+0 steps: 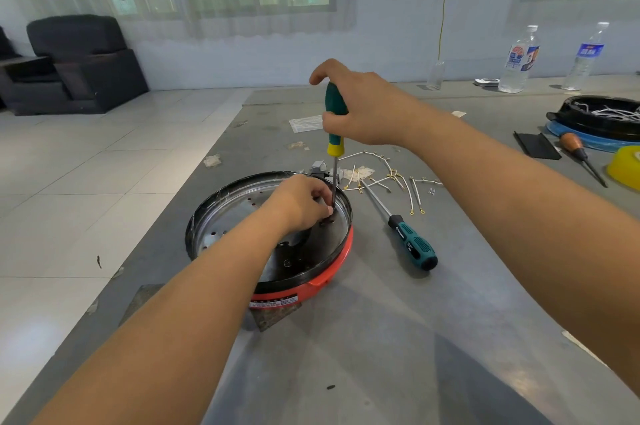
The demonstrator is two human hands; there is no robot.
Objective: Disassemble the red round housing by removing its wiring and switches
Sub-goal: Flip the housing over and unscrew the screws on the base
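Observation:
The red round housing [332, 268] lies on the grey table, its shiny metal inside facing up. My right hand [363, 109] grips the green and yellow handle of a screwdriver [334, 119] that stands upright, its shaft reaching down into the housing near the far right rim. My left hand [301, 203] rests inside the housing, its fingertips pinching around the screwdriver's tip; what sits under the tip is hidden. Loose white wires [391, 178] with gold terminals and small grey switch blocks [318, 168] lie on the table just behind the housing.
A second green-handled screwdriver [408, 237] lies to the right of the housing. Far right are a black round part on a blue ring [602, 119], a wooden-handled tool [578, 151], a black plate [535, 144] and a yellow bowl [627, 165]. Water bottles [519, 61] stand at the back.

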